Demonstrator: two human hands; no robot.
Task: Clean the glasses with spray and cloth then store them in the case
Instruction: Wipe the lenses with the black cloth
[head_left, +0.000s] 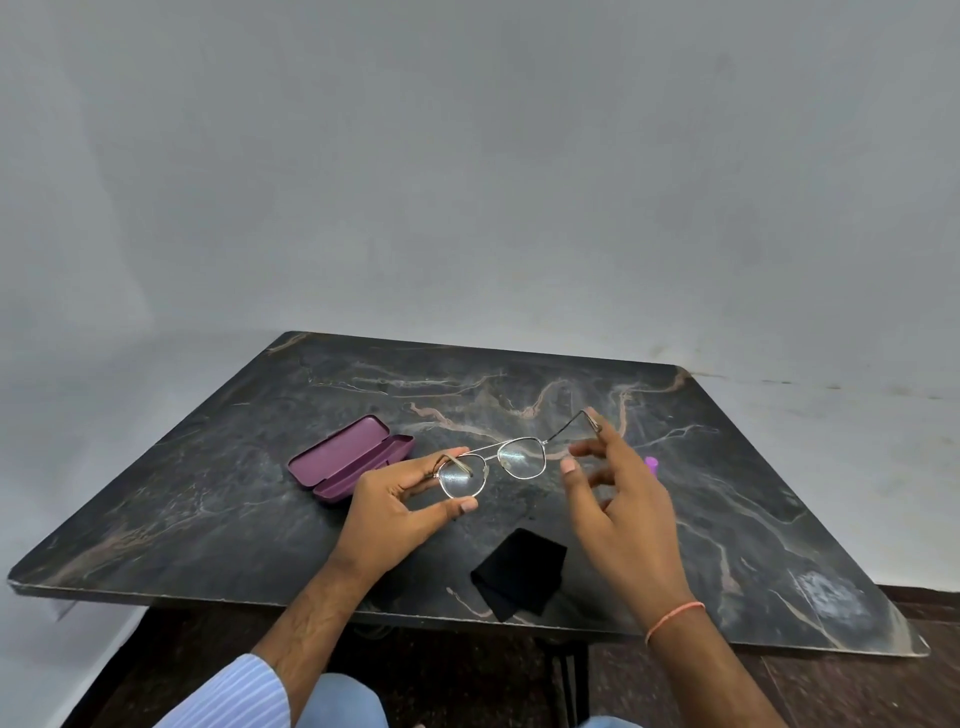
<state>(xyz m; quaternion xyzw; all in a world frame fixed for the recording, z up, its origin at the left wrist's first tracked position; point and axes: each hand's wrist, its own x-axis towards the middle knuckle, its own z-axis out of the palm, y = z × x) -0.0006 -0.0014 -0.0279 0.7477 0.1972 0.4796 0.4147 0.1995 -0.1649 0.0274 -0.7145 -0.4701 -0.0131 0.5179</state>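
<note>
Metal-framed glasses (511, 457) are held above the dark marble table (208, 509). My left hand (400, 509) pinches the left lens rim between thumb and fingers. My right hand (618, 499) is beside the right lens with its fingers spread; one fingertip touches the end of the unfolded right temple. The left temple looks folded behind its lens. A purple glasses case (348, 457) lies open on the table, left of my left hand. A black cloth (519, 571) lies near the front edge, between my wrists. A small purple spray bottle (652, 464) peeks out behind my right hand.
A plain grey wall stands behind the table. The table's front edge runs just past my forearms. A pale smudge (826, 597) marks the front right corner. Dark floor shows below the table.
</note>
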